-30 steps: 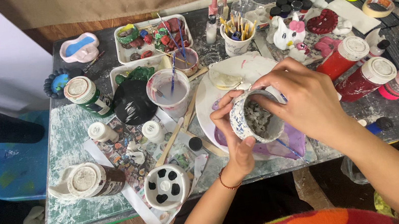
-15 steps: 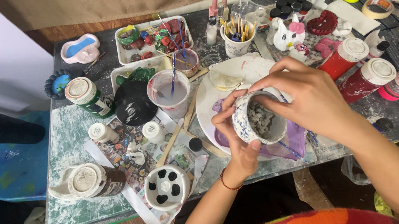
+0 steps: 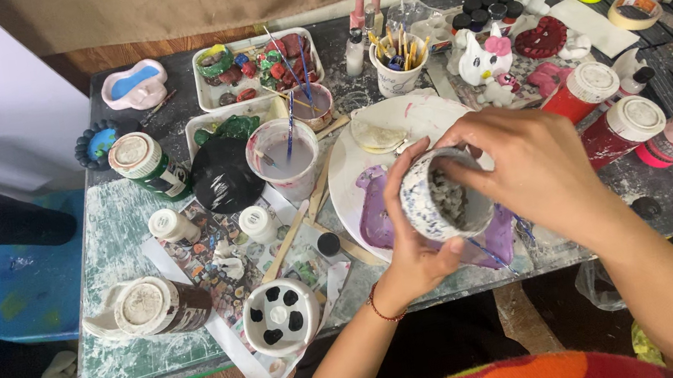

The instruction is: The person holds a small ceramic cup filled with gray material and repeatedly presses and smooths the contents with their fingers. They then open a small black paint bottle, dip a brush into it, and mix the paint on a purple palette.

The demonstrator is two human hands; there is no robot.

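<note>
Head view shows me the small round white ceramic cup speckled with dark blue (image 3: 440, 198) lifted just above the big white paint-smeared plate (image 3: 351, 170), near the front middle of the bench (image 3: 100, 237). My left hand (image 3: 413, 244) cradles it from below, thumb up its near side and fingers closed around the base. My right hand (image 3: 537, 167) is curled over the rim from the far side, fingertips pinched down at the cup's edge, so both hands are closed on the one piece. Against the pictures of a second and half a second ago, the cup has tipped a little more toward me, so its mottled grey inside faces the camera more openly, and the right fingers have slid along the rim; the cup has not left its place over the plate. I judge the work on the cup's inside or lip is carrying on rather than ending. Under the cup lies a purple paint patch (image 3: 377, 222). Left of the plate stands a clear rinse cup of cloudy water with a brush (image 3: 285, 157), and beyond my right hand lie red paint bottles with white caps (image 3: 604, 115).
</note>
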